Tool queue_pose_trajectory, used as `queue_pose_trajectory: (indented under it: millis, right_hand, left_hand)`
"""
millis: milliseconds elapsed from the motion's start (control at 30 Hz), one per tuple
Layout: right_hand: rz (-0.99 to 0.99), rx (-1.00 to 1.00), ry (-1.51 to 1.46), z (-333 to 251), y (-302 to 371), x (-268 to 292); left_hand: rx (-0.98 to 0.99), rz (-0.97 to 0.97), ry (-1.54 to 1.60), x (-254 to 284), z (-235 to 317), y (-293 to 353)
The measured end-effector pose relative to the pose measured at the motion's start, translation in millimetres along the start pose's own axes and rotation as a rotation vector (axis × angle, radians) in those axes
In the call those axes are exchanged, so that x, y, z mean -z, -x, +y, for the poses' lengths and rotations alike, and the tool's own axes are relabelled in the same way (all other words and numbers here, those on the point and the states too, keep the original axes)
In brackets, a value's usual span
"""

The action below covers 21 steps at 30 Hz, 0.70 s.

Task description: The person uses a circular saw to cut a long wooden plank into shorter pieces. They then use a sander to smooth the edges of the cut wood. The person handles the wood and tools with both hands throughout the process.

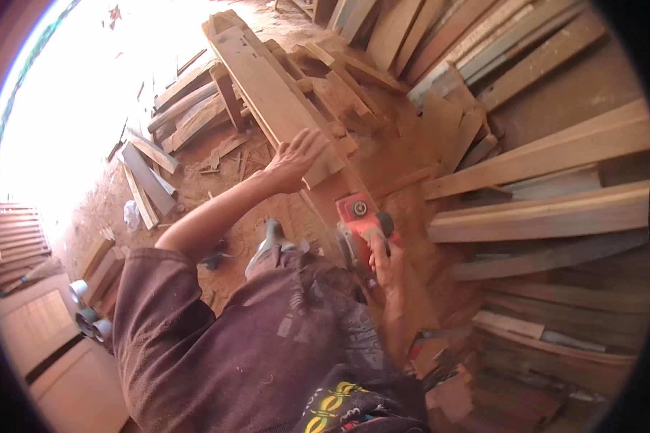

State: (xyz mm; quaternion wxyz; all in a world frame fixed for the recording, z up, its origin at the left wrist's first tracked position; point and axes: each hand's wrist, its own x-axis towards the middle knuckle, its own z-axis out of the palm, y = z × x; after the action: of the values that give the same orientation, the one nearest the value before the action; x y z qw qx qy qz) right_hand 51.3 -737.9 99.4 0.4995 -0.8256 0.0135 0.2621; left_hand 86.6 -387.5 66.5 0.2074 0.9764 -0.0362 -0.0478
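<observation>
Nearest the camera is the person's dark shirt (pixel 224 339). Rightward, a pale board (pixel 263 86) lies lengthwise toward the tabletop's (pixel 328 196) far end; the left hand (pixel 296 160), fingers extended, is over its near part, contact unclear. A red power tool (pixel 355 209) sits at the tabletop's near end, its handle wrapped by the right hand (pixel 384 261). Work seems under way; what remains cannot be told.
</observation>
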Motion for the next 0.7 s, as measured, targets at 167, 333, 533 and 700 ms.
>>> queue_pose_trajectory:
  millis: [167, 333, 533, 700]
  right_hand:
    - [0.083, -0.155, 0.052, 11, 41, 35]
    - [0.150, -0.189, -0.060, 61, 87, 74]
    - [0.259, -0.295, -0.197, 101, 120, 93]
    - [0.374, -0.347, -0.275, 100, 126, 88]
  left_hand:
    - [-0.260, -0.200, -0.194, -17, -21, -47]
    - [-0.365, -0.366, -0.260, -15, -30, -71]
    - [-0.374, -0.399, -0.515, -24, -21, -68]
    - [-0.464, -0.291, -0.474, -48, 12, -30]
